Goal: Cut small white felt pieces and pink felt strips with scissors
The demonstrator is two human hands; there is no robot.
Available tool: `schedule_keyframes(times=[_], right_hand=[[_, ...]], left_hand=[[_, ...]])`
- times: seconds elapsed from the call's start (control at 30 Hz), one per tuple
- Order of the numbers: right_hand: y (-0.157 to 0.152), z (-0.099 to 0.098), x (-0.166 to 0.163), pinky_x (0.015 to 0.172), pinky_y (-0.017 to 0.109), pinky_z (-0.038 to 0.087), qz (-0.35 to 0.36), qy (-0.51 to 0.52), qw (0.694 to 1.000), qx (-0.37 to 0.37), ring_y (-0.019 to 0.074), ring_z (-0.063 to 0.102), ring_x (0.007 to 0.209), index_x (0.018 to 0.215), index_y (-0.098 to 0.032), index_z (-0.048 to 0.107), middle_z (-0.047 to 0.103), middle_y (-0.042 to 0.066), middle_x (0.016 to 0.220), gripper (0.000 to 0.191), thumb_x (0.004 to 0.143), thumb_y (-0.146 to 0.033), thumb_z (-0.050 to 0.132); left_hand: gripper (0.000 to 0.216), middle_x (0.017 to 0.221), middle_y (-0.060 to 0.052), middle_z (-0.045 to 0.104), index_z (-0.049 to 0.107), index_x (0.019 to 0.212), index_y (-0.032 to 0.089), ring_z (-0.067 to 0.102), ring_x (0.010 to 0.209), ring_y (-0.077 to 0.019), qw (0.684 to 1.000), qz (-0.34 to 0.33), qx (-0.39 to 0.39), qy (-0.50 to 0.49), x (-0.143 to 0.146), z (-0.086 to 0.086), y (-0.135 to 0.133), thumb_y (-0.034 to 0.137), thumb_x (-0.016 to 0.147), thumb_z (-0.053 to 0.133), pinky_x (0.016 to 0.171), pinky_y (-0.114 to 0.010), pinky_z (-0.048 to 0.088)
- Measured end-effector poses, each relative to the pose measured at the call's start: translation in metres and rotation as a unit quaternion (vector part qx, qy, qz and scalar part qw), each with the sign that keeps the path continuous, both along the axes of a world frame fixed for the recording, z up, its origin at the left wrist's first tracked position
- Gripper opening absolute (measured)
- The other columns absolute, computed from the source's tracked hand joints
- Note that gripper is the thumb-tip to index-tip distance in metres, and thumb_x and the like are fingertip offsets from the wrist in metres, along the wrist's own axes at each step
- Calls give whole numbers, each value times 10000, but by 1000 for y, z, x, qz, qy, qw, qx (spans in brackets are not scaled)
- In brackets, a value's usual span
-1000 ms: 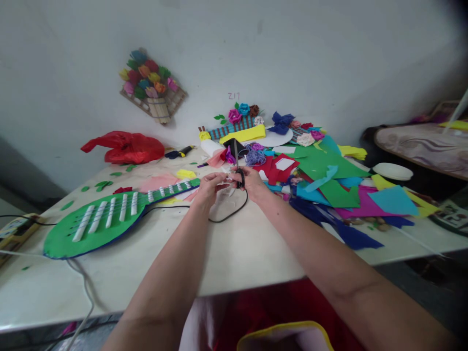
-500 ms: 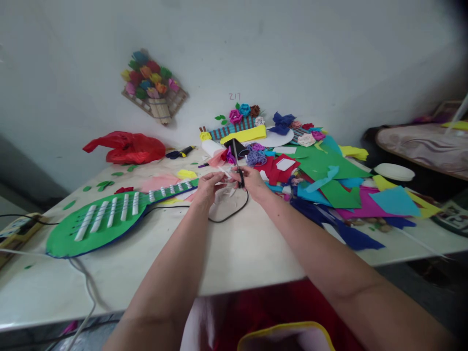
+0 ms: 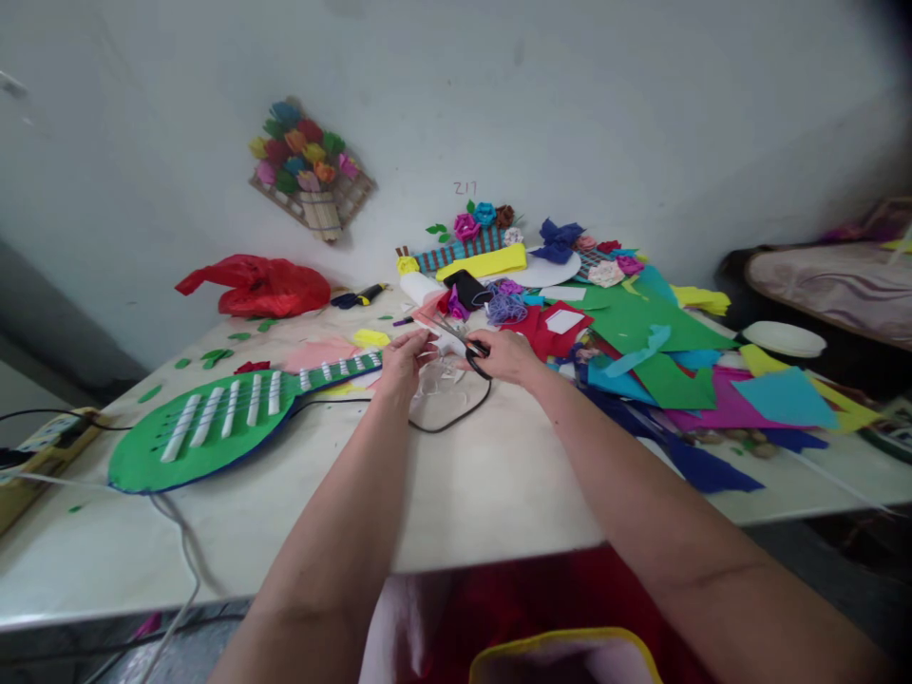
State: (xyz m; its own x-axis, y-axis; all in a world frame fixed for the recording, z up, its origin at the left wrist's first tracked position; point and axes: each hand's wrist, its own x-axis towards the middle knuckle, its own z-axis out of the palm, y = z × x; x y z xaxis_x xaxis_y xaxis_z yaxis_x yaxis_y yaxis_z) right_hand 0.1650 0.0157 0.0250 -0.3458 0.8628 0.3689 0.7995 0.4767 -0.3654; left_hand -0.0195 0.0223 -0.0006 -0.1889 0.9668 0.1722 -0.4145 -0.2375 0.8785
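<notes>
My right hand point(image 3: 503, 354) is closed round the black handles of a pair of scissors point(image 3: 460, 339), whose blades point left towards my left hand. My left hand point(image 3: 405, 357) pinches a small white strip point(image 3: 429, 329) right by the blade tips. Both hands hover over the middle of the pale table point(image 3: 470, 484). A black cable point(image 3: 446, 418) loops on the table just under them. A green paper guitar point(image 3: 232, 420) with white strips lies to the left, its neck reaching almost to my left hand.
A heap of coloured paper sheets point(image 3: 662, 366) covers the table's right half. Paper flowers point(image 3: 484, 223) and a yellow roll stand by the wall. A red plastic bag point(image 3: 260, 285) lies at the back left. A flower craft point(image 3: 310, 176) hangs on the wall. A white plate point(image 3: 784, 337) sits far right.
The scissors have tipped from nearly upright to lying low, blades pointing left. Both hands have dropped slightly towards the table. The view has shifted a little.
</notes>
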Motion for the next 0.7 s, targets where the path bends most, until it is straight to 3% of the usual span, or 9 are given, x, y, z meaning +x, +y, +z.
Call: schedule_keyframes(times=[0.27, 0.7], right_hand=[[-1, 4, 3, 617, 255, 368, 10, -76, 997, 16, 189, 600, 789, 1084, -297, 625, 685, 1, 807, 534, 669, -626, 557], [-1, 3, 4, 653, 268, 390, 18, -93, 995, 35, 206, 611, 842, 1114, -299, 616, 695, 14, 875, 540, 683, -618, 549]], left_hand=[[270, 684, -42, 654, 656, 657, 124, 542, 504, -75, 1000, -5, 7, 5, 0, -1, 0, 313, 506, 778, 523, -222, 454], [268, 663, -28, 650, 650, 638, 136, 533, 499, -72, 1000, -18, 9, 20, 0, -1, -1, 319, 493, 782, 543, -226, 466]])
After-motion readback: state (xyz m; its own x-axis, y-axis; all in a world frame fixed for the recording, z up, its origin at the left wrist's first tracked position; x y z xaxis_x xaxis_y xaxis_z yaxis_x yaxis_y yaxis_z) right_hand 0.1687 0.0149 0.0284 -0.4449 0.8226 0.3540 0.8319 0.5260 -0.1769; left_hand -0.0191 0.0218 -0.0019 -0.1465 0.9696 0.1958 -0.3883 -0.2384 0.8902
